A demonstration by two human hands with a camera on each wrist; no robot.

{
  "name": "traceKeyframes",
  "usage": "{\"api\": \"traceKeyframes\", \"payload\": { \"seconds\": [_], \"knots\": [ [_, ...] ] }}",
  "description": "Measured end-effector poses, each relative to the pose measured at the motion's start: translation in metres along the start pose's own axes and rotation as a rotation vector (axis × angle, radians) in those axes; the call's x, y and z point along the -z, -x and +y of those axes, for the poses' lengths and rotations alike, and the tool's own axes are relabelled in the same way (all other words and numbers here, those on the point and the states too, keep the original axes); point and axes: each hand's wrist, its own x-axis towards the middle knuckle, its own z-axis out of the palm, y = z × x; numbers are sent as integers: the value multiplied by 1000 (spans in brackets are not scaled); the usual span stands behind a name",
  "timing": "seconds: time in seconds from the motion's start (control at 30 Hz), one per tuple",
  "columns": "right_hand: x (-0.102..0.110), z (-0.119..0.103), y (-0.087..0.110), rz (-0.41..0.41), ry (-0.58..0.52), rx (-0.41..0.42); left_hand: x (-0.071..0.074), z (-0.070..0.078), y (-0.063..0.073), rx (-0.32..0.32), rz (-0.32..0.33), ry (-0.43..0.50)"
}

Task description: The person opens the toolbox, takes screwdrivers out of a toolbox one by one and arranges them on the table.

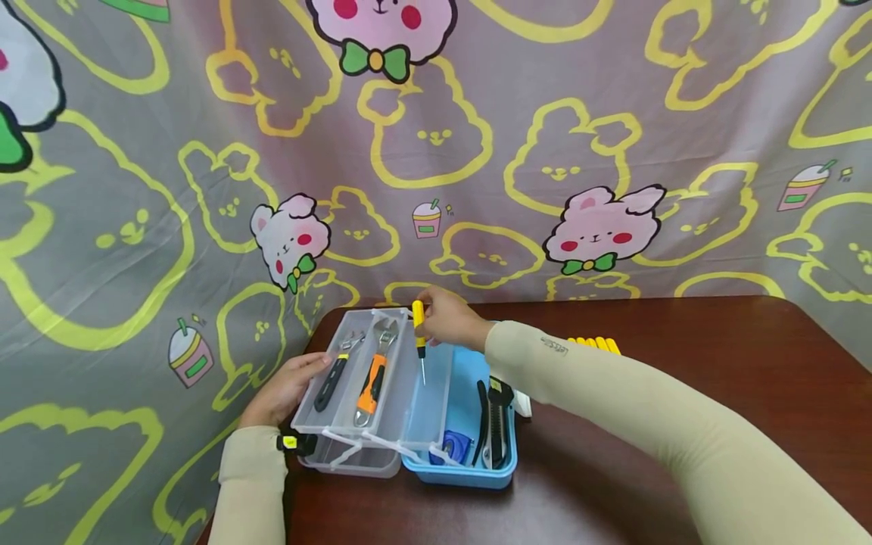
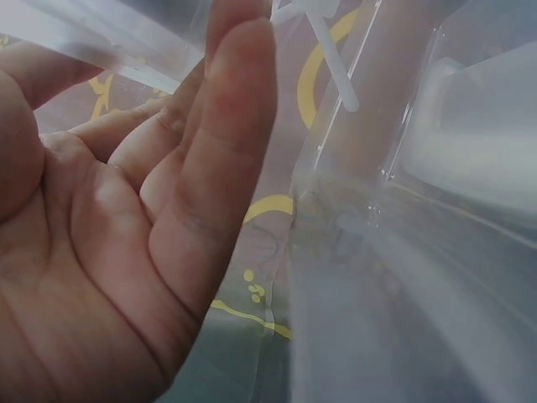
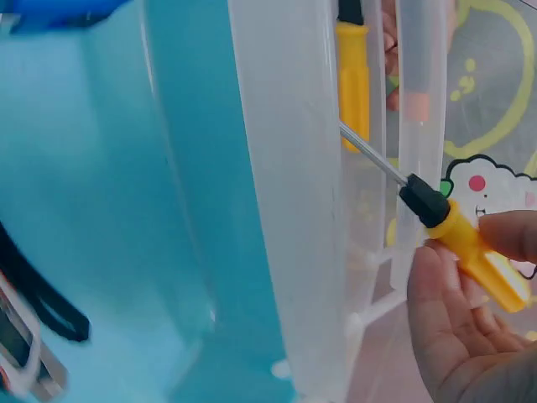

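Observation:
A yellow-handled screwdriver (image 1: pixel 418 325) points tip down over the right compartment of the clear upper tray (image 1: pixel 398 378). My right hand (image 1: pixel 453 318) pinches its handle between thumb and fingers; the right wrist view shows the screwdriver (image 3: pixel 470 248) slanting, its shaft partly behind the tray wall. My left hand (image 1: pixel 289 390) grips the left rim of the tray; its palm (image 2: pixel 101 252) faces the left wrist camera. In the tray lie a black-handled adjustable wrench (image 1: pixel 332 382) and an orange-handled adjustable wrench (image 1: pixel 372 386). A second yellow handle (image 3: pixel 354 84) shows beyond the tray wall.
The blue toolbox base (image 1: pixel 470 475) holds a blue tape measure (image 1: pixel 453 446), a utility knife (image 1: pixel 498 435) and a black curved item (image 1: pixel 481 416). Several yellow handles (image 1: pixel 596 344) lie on the brown table (image 1: pixel 715 348), partly behind my right forearm. A patterned curtain (image 1: pixel 504 151) stands behind and left.

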Motion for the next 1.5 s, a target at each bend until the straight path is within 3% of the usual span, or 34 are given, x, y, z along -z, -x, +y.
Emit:
{"api": "traceKeyframes", "payload": {
  "seconds": [0.2, 0.57, 1.07, 1.5],
  "knots": [
    [1, 5, 3, -21, -182, 15, 0, -1, -3, -2, 7, 10],
    [6, -2, 12, 29, -347, 38, -1, 3, -3, -5, 5, 6],
    [43, 3, 26, 67, -462, 58, -3, 2, 0, 13, 23, -7],
    [63, 15, 38, 64, -428, 78, -3, 0, 2, 8, 36, -17]
  ]
}}
